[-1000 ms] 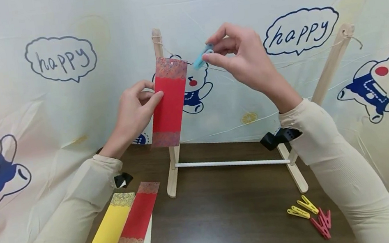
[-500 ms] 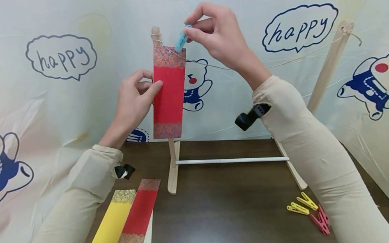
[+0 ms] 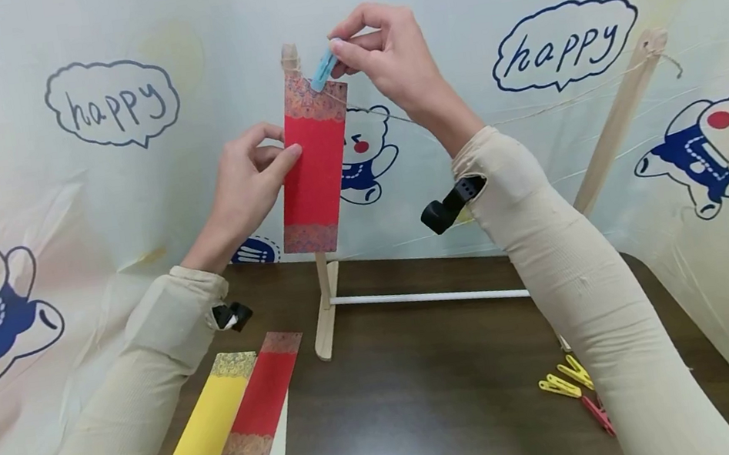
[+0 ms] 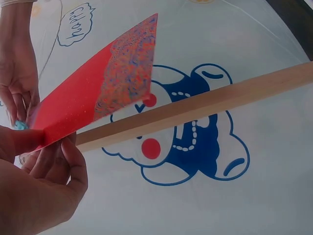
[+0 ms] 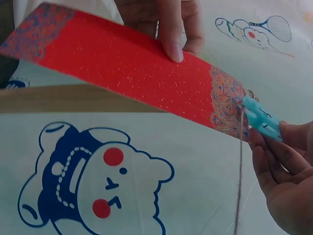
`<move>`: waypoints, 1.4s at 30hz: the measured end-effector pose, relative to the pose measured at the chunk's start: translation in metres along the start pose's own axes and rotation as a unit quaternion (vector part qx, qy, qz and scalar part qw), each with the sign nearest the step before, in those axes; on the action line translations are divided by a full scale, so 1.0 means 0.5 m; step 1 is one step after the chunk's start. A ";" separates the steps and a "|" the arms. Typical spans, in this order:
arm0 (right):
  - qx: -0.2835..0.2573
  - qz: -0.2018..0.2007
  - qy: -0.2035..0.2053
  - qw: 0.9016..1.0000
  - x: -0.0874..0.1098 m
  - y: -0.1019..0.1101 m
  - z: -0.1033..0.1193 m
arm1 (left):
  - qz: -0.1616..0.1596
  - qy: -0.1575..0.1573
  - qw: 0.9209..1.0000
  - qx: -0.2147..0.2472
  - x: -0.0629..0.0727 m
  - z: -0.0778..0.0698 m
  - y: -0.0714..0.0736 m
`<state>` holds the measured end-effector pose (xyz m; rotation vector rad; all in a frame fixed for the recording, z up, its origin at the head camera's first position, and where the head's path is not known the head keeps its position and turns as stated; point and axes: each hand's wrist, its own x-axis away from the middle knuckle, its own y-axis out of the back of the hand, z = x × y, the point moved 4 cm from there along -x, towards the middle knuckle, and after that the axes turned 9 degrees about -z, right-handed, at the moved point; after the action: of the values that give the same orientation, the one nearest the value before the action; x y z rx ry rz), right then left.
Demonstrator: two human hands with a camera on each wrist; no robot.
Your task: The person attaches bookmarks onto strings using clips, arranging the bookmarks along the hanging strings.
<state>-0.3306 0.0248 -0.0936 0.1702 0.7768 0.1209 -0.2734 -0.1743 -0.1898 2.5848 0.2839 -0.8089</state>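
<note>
The right hand (image 3: 382, 54) has moved leftward over the last second, bringing the blue clothespin (image 3: 324, 70) from beside the red card (image 3: 317, 164) to its patterned top edge. The left hand (image 3: 251, 169) has lifted the card slightly; it pinches the left long edge, thumb in front. The right hand pinches the clothespin's upper end between thumb and fingers.

The right wrist view shows the string (image 5: 240, 181) meeting the card right at the clothespin's tip — whether the tip clasps both, I cannot tell. The left wrist view alone shows the left fingers bent behind the card, near the wooden post (image 4: 205, 105).

Only the head view shows the surface (image 3: 390, 410): below the left hand, a yellow card (image 3: 204, 429) and another red one (image 3: 265, 397) overlap paler ones; below the right hand, yellow clips (image 3: 559, 387) and a red clip (image 3: 597, 414), partly hidden by the sleeve (image 3: 563, 246).
</note>
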 end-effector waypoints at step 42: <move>0.159 0.012 0.054 0.986 0.136 0.076 0.001 | -0.017 0.015 0.996 -0.086 0.068 0.093 0.042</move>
<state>-0.2836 0.0735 -0.1325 0.4790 0.8997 0.0278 -0.2627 -0.2115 -0.2374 2.4375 0.3895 -0.7249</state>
